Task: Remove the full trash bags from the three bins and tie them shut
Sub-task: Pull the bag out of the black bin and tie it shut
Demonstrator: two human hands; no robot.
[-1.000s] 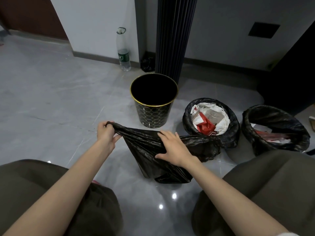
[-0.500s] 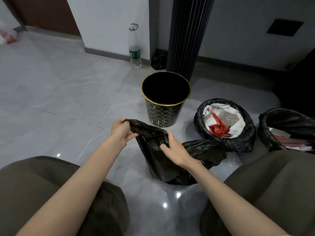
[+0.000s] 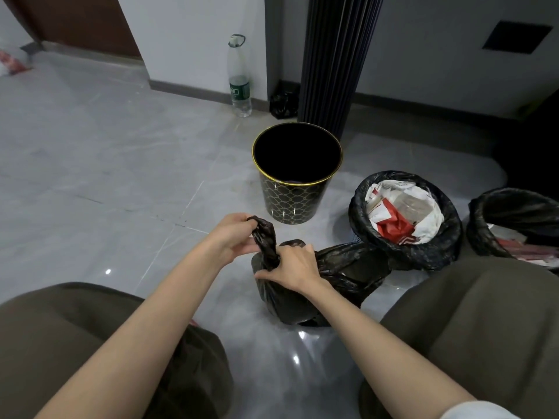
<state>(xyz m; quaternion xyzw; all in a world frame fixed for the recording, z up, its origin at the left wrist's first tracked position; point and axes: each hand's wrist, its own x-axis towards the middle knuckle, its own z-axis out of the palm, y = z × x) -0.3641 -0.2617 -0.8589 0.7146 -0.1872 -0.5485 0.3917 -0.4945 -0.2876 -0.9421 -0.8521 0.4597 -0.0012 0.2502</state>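
A black trash bag (image 3: 341, 276) sits on the floor between my knees. My left hand (image 3: 231, 237) grips the gathered top of the bag, pulled into a twisted neck. My right hand (image 3: 290, 267) wraps round that neck lower down, just above the bag's full body. Behind stands a black bin with gold pattern (image 3: 295, 195), with no liner in it. To its right a bin lined with a black bag (image 3: 360, 207) holds white and red rubbish. A third lined bin (image 3: 478, 219) with rubbish is cut off at the right edge.
A clear plastic bottle (image 3: 239, 77) stands by the wall behind the bins. A small black bag (image 3: 282, 102) lies beside a dark ribbed column (image 3: 335, 62). My knees fill the lower left and lower right. Grey tiled floor stretches to the left.
The bag's mouth was stretched wide between my hands; now my hands have come together and the top is gathered into a narrow neck. The view shifted left.
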